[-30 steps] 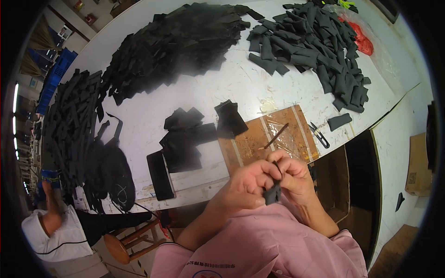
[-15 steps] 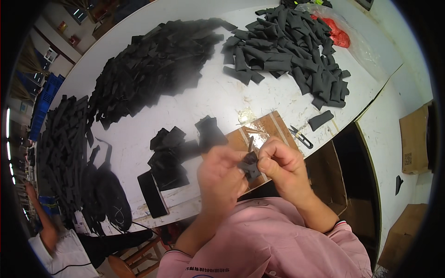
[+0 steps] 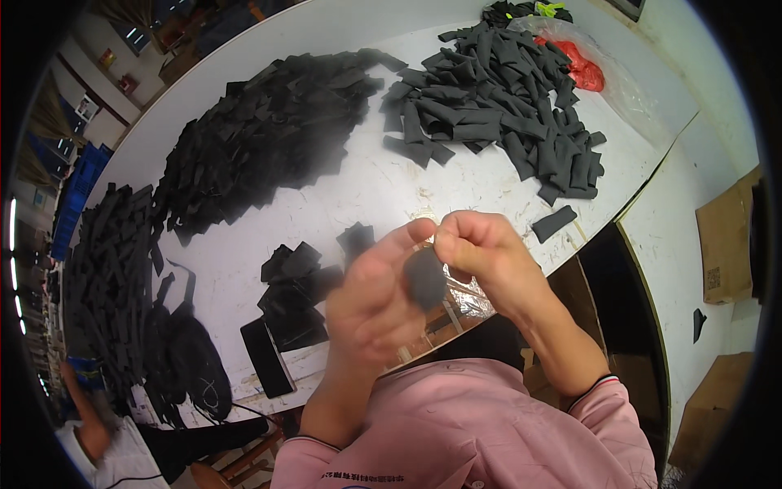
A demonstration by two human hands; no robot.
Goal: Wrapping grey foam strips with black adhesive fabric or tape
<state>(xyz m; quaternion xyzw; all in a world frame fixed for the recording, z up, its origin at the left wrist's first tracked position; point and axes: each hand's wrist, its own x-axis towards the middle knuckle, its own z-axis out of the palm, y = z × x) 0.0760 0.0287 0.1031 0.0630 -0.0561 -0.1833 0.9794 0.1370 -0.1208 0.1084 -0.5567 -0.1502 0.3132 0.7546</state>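
Note:
Both my hands are raised close in front of me over the near edge of a white table (image 3: 383, 183). My left hand (image 3: 376, 300) and my right hand (image 3: 482, 248) pinch a small dark foam piece (image 3: 425, 277) between them. Just left of my hands lies a small stack of black pieces (image 3: 300, 287), and a flat black rectangle (image 3: 267, 357) lies at the table edge. Part of a shiny foil patch (image 3: 468, 300) shows under my right wrist.
Big heaps of black pieces cover the table: one in the middle (image 3: 269, 134), one at the back right (image 3: 497, 90), one along the left edge (image 3: 106, 277). A red bag (image 3: 582, 72) lies far right. Another person (image 3: 98, 432) is at lower left. Cardboard boxes (image 3: 725, 236) stand right.
My hands have lifted from near the table edge up toward the camera with the dark piece, and the view has shifted so the scissors and brown pad are now hidden behind them.

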